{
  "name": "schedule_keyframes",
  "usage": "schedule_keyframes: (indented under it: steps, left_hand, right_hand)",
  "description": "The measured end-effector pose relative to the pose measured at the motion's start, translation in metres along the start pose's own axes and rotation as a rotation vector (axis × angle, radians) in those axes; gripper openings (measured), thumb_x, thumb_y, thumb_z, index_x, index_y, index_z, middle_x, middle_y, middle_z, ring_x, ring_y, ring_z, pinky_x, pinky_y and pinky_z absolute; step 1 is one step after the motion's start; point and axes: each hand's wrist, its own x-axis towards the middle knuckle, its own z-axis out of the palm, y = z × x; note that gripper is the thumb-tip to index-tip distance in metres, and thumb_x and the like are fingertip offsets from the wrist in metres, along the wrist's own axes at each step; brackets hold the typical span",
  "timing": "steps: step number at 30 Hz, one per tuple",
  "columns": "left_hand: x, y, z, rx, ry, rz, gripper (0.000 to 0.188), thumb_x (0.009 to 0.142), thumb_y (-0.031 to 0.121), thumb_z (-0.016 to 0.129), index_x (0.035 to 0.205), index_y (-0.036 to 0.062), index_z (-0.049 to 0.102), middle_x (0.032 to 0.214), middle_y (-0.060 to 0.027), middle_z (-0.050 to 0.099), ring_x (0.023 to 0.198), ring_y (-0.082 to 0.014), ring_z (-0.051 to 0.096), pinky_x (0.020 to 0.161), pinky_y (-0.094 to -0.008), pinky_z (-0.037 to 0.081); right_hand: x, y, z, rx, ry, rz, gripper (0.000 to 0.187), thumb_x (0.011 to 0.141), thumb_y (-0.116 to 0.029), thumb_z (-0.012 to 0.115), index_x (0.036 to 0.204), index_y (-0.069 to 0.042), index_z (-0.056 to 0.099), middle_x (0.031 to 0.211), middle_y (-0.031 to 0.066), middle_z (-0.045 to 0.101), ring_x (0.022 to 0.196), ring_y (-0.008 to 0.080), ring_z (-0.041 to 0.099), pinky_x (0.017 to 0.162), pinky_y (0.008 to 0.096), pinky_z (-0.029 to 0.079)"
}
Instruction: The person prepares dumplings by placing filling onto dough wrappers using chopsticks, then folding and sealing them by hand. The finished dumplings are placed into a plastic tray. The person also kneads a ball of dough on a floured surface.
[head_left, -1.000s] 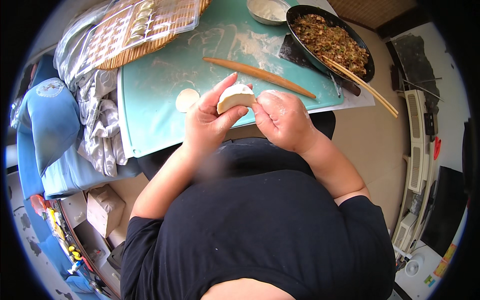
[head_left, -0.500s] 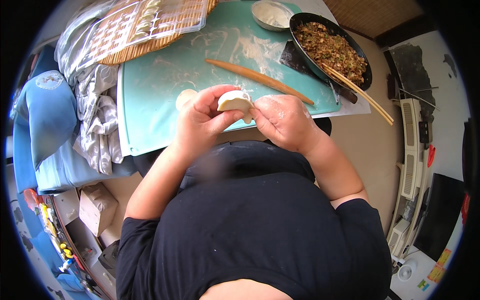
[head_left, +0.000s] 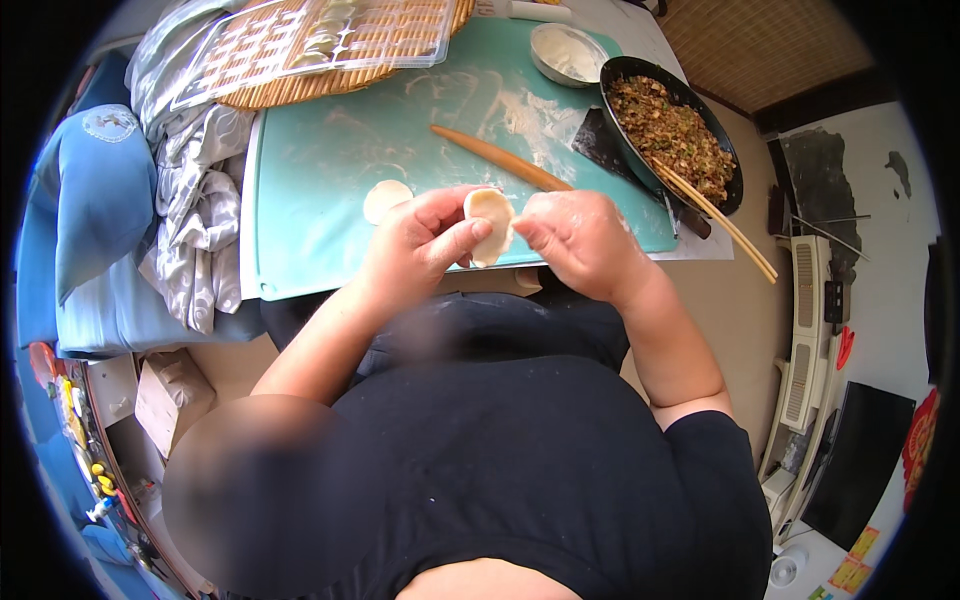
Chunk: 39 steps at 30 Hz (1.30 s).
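My left hand [head_left: 420,240] grips a pale folded dumpling [head_left: 488,226] above the mat's near edge, thumb across its front. At the dumpling's right edge, my right hand [head_left: 580,240] is closed in a pinch, with flour on its skin. A round dough wrapper [head_left: 387,202] lies flat on the teal mat [head_left: 330,235], just beyond my left hand. Farther back, a wooden rolling pin [head_left: 490,152] lies slantwise, its right end hidden behind my right hand.
A metal bowl of flour [head_left: 568,52] and a black pan of chopped filling [head_left: 670,120] stand far right, with chopsticks [head_left: 728,232] sticking out over the table's edge. At far left, a clear tray [head_left: 400,52] with several dumplings sits on a woven wicker mat [head_left: 262,97].
The dumpling has turned more upright in my left hand, and my right fingers pinch its edge at another spot. The view has shifted slightly, and more of the wrapper shows.
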Motion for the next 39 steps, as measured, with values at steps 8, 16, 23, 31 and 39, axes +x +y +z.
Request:
schedule_keyframes:
  steps: [8, 16, 23, 31, 39]
  left_hand:
    - [-0.005, 0.006, -0.002, -0.111, -0.039, -0.135, 0.035, 0.091, 0.027, 0.056, 0.114, 0.0003, 0.057, 0.086, -0.0015, 0.061, 0.072, -0.0062, 0.054, 0.063, -0.0211, 0.046]
    - [-0.008, 0.004, -0.014, -0.194, -0.103, -0.291, 0.039, 0.091, 0.034, 0.054, 0.113, 0.002, 0.058, 0.082, -0.0003, 0.06, 0.059, -0.0045, 0.05, 0.054, -0.0185, 0.042]
    - [-0.009, -0.007, -0.019, -0.356, -0.037, -0.288, 0.033, 0.093, 0.024, 0.051, 0.118, 0.0039, 0.052, 0.093, -0.0024, 0.061, 0.074, -0.008, 0.058, 0.058, -0.021, 0.049]
    - [0.002, -0.025, -0.035, -0.335, 0.108, -0.125, 0.035, 0.091, 0.01, 0.051, 0.124, -0.001, 0.042, 0.101, -0.0127, 0.06, 0.09, -0.019, 0.062, 0.071, -0.0287, 0.053]
    - [0.008, -0.071, -0.08, 0.003, 0.305, -0.105, 0.024, 0.09, 0.01, 0.054, 0.112, 0.0003, 0.055, 0.098, -0.008, 0.065, 0.086, -0.0125, 0.061, 0.069, -0.0223, 0.048]
  right_hand:
    - [0.013, -0.001, 0.007, 0.039, -0.02, 0.011, 0.019, 0.086, -0.013, 0.054, 0.072, -0.001, 0.054, 0.063, 0.0131, 0.051, 0.055, 0.0275, 0.047, 0.052, 0.0333, 0.039]
    - [0.035, -0.007, 0.0, -0.072, -0.176, -0.003, 0.02, 0.084, -0.021, 0.053, 0.072, -0.005, 0.054, 0.067, 0.0129, 0.056, 0.063, 0.0328, 0.054, 0.055, 0.0382, 0.042]
    - [0.042, 0.006, 0.014, 0.072, 0.04, 0.084, 0.03, 0.09, -0.028, 0.052, 0.075, -0.002, 0.056, 0.067, 0.008, 0.053, 0.063, 0.0188, 0.054, 0.056, 0.0316, 0.042]
    - [0.057, 0.014, 0.043, 0.984, -0.194, 0.552, 0.044, 0.083, -0.014, 0.063, 0.122, -0.001, 0.046, 0.105, 0.0058, 0.057, 0.089, 0.0139, 0.059, 0.069, 0.0283, 0.052]
    - [0.098, 0.031, 0.031, 0.817, -0.207, 0.59, 0.037, 0.079, -0.006, 0.064, 0.114, -0.002, 0.051, 0.096, 0.0075, 0.063, 0.082, 0.0156, 0.063, 0.06, 0.0249, 0.05]
